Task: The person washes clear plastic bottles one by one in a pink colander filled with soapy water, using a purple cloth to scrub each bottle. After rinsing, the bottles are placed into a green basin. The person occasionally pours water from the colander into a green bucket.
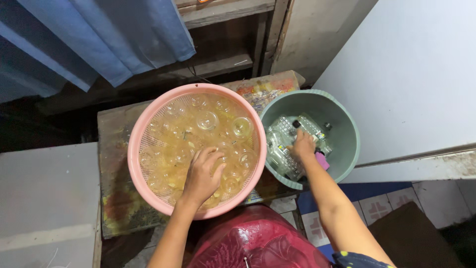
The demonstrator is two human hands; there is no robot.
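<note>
The left hand (202, 174) curled among clear cups (208, 120) in the pink basket (135, 149), perhaps gripping one, while the right hand (303, 145) pressed flat, open, on clear trays (285, 130) in the right-hand green basin (347, 144).

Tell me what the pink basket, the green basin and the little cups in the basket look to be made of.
Pink basket: moulded plastic, matt, with a fine mesh wall.
Green basin: smooth, opaque plastic, slightly glossy.
Little cups: clear, thin, shiny; probably plastic, though glass can't be ruled out. The left hand rests on them.
</note>
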